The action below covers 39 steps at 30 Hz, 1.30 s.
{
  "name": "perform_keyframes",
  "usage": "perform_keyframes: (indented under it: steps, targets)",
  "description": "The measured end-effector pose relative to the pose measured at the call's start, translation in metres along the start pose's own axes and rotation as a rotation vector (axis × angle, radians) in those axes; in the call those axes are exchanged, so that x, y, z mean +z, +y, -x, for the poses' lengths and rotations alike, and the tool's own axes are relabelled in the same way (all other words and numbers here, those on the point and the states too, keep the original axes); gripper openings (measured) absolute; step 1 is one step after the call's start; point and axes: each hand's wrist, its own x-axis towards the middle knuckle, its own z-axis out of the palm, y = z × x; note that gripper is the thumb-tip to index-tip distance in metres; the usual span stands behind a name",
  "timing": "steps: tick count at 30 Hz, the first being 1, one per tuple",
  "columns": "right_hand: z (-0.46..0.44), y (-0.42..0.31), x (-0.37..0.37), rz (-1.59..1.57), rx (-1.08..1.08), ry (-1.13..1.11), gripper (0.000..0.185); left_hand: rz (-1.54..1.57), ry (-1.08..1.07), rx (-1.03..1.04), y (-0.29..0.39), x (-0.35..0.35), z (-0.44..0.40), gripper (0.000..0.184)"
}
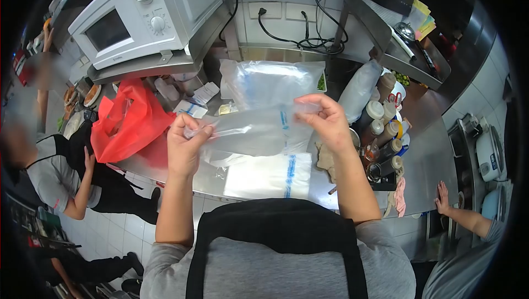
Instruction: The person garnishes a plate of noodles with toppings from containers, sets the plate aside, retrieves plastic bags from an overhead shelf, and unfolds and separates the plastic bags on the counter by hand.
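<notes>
A clear plastic bag (250, 132) with a blue printed stripe is stretched between my two hands above the steel counter. My left hand (189, 140) pinches its left end, thumb against fingers. At the other end, my right hand (326, 121) grips the plastic between thumb and fingertips. Below lies a flat stack of whitish plastic bags (262, 177), also striped in blue, near the counter's front edge. Just behind the held bag sits a larger clear plastic package (275, 79), partly covered by it.
A red bag (129, 120) is on the left, below a white microwave (138, 15) on a shelf. Several sauce bottles (374, 112) crowd the right side. Cables (308, 40) hang along the wall. Co-workers stand left, and a person's hand (442, 197) rests on the right counter.
</notes>
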Motion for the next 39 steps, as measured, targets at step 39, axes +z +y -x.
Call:
perform_keyframes:
  steps: [39]
  targets:
    - [0.124,0.14,-0.077,1.036,0.333,0.448,0.016,-0.269,-0.129,-0.124,-0.024,0.022,0.018,0.01]
